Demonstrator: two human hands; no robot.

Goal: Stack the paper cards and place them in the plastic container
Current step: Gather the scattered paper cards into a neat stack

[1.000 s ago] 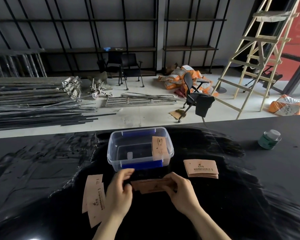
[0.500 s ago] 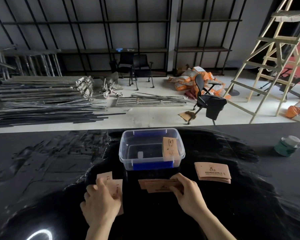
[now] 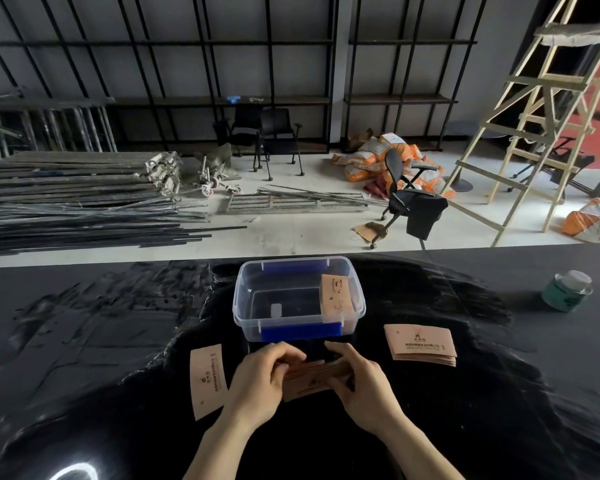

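A stack of tan paper cards (image 3: 314, 379) is gripped between my left hand (image 3: 262, 379) and my right hand (image 3: 359, 382), just in front of the clear plastic container (image 3: 246, 299) with blue clips. Several cards (image 3: 336, 299) lean upright against the container's right inner wall. One loose card (image 3: 207, 379) lies flat on the black table, left of my left hand. Another pile of cards (image 3: 420, 344) rests to the right of the container.
A green tin with a white lid (image 3: 567, 291) stands at the table's far right. The glossy black table (image 3: 84, 341) ends just behind the container. Beyond it are metal bars, chairs, orange sacks and a wooden ladder on the floor.
My left hand left the loose cards on the left and came back to the held stack, bringing a card with it. Now both hands grip the stack, and one card lies at the left.
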